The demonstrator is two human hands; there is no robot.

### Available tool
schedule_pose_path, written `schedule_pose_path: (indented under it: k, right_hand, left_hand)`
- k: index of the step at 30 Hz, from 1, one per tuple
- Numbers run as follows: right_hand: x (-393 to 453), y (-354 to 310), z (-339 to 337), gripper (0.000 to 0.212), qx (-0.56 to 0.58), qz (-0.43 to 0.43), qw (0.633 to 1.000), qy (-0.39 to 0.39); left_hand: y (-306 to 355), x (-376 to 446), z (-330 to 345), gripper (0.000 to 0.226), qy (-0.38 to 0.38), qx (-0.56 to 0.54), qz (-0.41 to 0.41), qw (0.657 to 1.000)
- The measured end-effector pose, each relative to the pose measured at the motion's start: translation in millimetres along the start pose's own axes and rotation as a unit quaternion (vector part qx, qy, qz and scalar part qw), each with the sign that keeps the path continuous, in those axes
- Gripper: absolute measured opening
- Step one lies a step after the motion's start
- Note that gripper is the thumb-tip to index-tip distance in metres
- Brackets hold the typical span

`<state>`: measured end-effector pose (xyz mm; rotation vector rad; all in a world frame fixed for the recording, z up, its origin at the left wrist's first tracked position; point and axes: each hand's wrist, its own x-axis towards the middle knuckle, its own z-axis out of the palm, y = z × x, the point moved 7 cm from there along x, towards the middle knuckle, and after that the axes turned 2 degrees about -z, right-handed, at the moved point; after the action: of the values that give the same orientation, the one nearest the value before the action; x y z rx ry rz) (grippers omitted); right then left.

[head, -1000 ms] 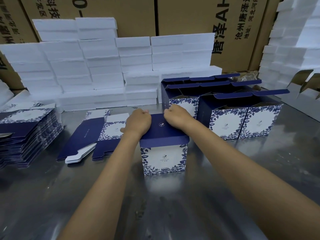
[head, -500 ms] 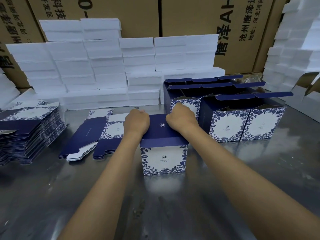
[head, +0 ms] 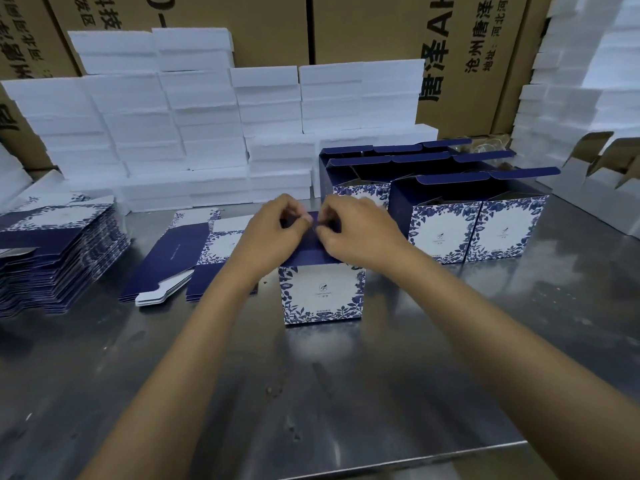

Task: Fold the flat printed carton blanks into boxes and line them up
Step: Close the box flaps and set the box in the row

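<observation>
A folded blue-and-white floral box (head: 322, 294) stands on the steel table (head: 346, 393) in front of me, its navy top panel (head: 313, 254) facing up. My left hand (head: 273, 233) and my right hand (head: 356, 233) meet over that panel, and their fingertips pinch its far edge at the middle. To the right, several finished boxes (head: 478, 230) stand in rows with their navy lids open. A few flat blanks (head: 187, 251) lie to the left of the box, and a tall stack of blanks (head: 55, 258) sits at the far left.
Stacks of white foam slabs (head: 173, 126) line the back of the table, with more at the right (head: 581, 109). Brown shipping cartons (head: 381, 36) stand behind them. Open brown-lined boxes (head: 602, 168) sit at the far right. The table's front edge (head: 415, 455) runs below my arms.
Both hands have moved inward from the box top's far corners to its middle, and their fists have loosened into fingertip pinches. The view has shifted closer to the box.
</observation>
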<state>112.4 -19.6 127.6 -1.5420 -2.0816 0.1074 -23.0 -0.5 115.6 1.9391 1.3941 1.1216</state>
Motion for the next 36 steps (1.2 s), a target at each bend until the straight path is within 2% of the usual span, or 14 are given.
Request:
schedule_pose_path:
  k: [3,6,11,18,22,24,26,28,30,32,33,36]
  right_hand:
    - [-19.5,15.5,10.6,0.009,0.242,0.044,0.967,-0.064]
    - [-35.3,18.0,10.9,0.020,0.327,0.020,0.944,-0.036]
    - [-48.5,22.5,15.4,0.024,0.375,0.014,0.927,-0.005]
    - [-52.8,26.9,22.2,0.019,0.399,0.020,0.913,0.082]
    - [-51.9,34.1,19.2,0.021,0.416,0.022,0.908,0.054]
    - [-54.6,37.5,17.9,0.018,0.431,0.028,0.900,0.057]
    - [-55.9,37.0,13.6,0.016,0.405,0.022,0.908,0.103]
    - [-53.8,33.3,7.2,0.015,0.330,0.008,0.931,0.154]
    - [-53.4,31.8,3.6,0.015,0.284,0.000,0.943,0.173]
    - [-58.5,31.8,0.0,0.016,0.249,-0.001,0.950,0.188]
    - [-62.7,33.0,-2.9,0.016,0.207,0.001,0.956,0.209]
    - [-75.3,32.2,-12.9,0.019,-0.024,-0.003,0.963,0.270]
  left_hand:
    - [-6.4,-23.6,0.1,0.004,-0.034,-0.092,-0.011,0.995]
    - [-10.9,-39.9,4.2,0.022,-0.055,-0.124,0.008,0.991]
    - [-20.9,-51.1,8.3,0.029,-0.047,-0.191,0.011,0.980]
    - [-21.4,-52.3,10.4,0.026,-0.001,-0.195,0.023,0.981]
    - [-26.1,-50.2,5.1,0.030,-0.040,-0.196,0.014,0.980]
    - [-30.7,-52.0,3.9,0.026,-0.023,-0.217,0.004,0.976]
    - [-30.6,-52.3,5.9,0.024,0.004,-0.228,0.001,0.974]
    - [-28.3,-49.0,8.6,0.026,0.003,-0.218,0.004,0.976]
    - [-26.6,-45.5,9.0,0.027,-0.013,-0.205,0.007,0.979]
    - [-31.3,-45.2,6.5,0.025,0.003,-0.232,0.010,0.973]
    - [-35.4,-46.9,4.5,0.022,0.026,-0.253,0.006,0.967]
    - [-45.2,-52.9,10.3,0.017,0.067,-0.265,-0.016,0.962]
